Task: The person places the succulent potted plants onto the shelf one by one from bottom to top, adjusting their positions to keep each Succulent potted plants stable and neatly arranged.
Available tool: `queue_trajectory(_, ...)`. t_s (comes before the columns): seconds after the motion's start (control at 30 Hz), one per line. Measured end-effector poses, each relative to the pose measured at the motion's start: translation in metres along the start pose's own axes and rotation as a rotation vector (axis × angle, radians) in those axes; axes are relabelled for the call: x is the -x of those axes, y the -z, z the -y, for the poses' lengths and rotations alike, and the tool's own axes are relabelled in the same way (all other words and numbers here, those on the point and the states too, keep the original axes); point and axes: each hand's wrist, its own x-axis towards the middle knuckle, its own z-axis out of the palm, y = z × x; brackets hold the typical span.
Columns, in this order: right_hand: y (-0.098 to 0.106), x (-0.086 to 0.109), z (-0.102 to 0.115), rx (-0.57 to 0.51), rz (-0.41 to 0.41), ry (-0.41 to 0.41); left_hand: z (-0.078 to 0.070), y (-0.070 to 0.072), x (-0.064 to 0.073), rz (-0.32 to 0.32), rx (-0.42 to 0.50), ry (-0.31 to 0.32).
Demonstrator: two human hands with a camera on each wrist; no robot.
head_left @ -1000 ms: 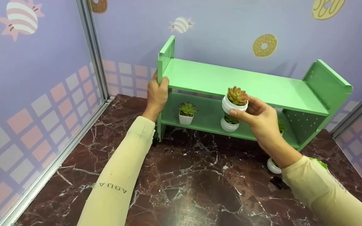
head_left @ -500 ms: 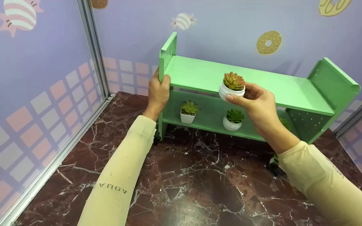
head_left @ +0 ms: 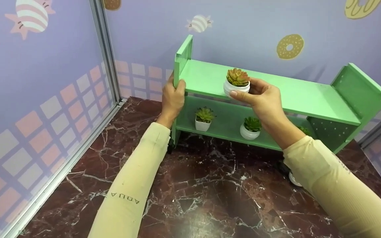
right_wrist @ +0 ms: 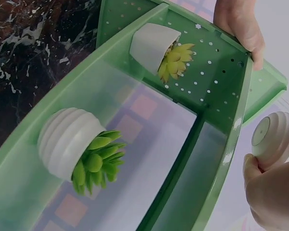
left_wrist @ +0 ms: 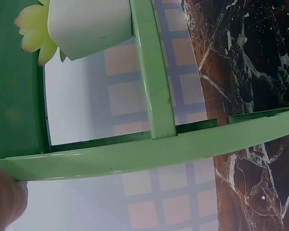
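Note:
My right hand (head_left: 266, 99) pinches a round white ribbed pot with a reddish-orange succulent (head_left: 237, 79), holding it upright at the front edge of the upper shelf board. In the right wrist view the underside of that pot (right_wrist: 274, 137) shows beside my fingers. My left hand (head_left: 174, 97) grips the left side panel of the green shelf (head_left: 207, 71), thumb at the front. On the lower board stand a square white pot with a spiky succulent (head_left: 203, 119) and a round white pot with a dark green succulent (head_left: 250, 128). Behind my right wrist, another green plant (head_left: 304, 130) is partly hidden.
The shelf stands on a dark red marbled surface (head_left: 210, 185), against a purple patterned wall (head_left: 243, 26). A metal corner strip (head_left: 106, 49) runs down at the left. Under my right sleeve, part of a white pot (head_left: 295, 180) shows on the marbled surface.
My right hand has lifted the reddish-orange succulent from before the lower board to the upper board's front edge, moving slightly left. My left hand keeps its grip on the panel.

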Motion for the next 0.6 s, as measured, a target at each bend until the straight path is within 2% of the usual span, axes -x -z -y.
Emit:
queue_trajectory(0.33, -0.010, -0.020, -0.001, 0.055, -0.023, -0.024, 0.001, 0.001, 0.001, 0.009, 0.024, 0.002)
queue_trajectory(0.6, -0.015, -0.030, 0.002, 0.115, -0.045, -0.040, 0.001, -0.001, 0.002, 0.010, 0.005, 0.003)
